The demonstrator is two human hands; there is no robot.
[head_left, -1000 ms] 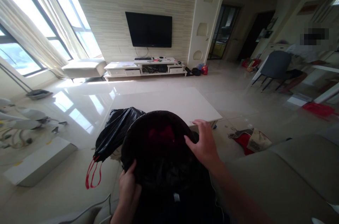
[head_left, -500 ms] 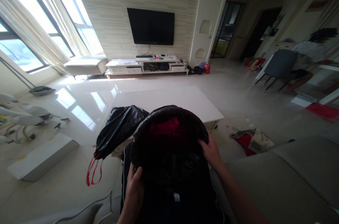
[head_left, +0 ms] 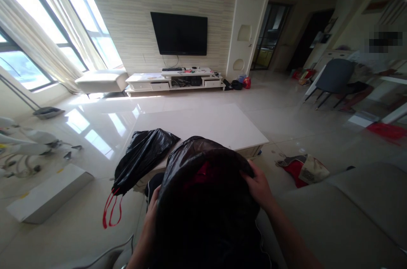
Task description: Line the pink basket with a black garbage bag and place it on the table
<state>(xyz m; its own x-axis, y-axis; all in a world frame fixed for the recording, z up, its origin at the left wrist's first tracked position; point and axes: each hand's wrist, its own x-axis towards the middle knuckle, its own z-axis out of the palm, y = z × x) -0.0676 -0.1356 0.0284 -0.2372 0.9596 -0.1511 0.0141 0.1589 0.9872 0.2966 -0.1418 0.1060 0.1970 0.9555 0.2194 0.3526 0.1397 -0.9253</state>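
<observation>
A large black plastic bag (head_left: 193, 150) lies over my lap with its round mouth facing me. Deep inside it, a dark red patch (head_left: 203, 171) shows, too dim to identify. My left hand (head_left: 151, 214) grips the bag's left side, its fingers partly hidden behind the plastic. On the opposite side, my right hand (head_left: 259, 186) is closed on the rim. To the left, a second black plastic bag (head_left: 143, 154) with red drawstrings (head_left: 112, 209) rests on the white coffee table (head_left: 203, 120), its gathered end hanging over the edge.
A long white box (head_left: 51, 192) lies on the floor at left. The grey sofa (head_left: 337, 209) extends to my right, with a red and beige bag (head_left: 303, 170) on the floor beyond. A person (head_left: 365, 65) sits by a grey chair (head_left: 337, 76). A TV (head_left: 179, 33) hangs ahead.
The bag's mouth has dropped lower and tipped toward me, so less of the red inside shows. My left hand has shifted slightly left, my right hand slightly right and down.
</observation>
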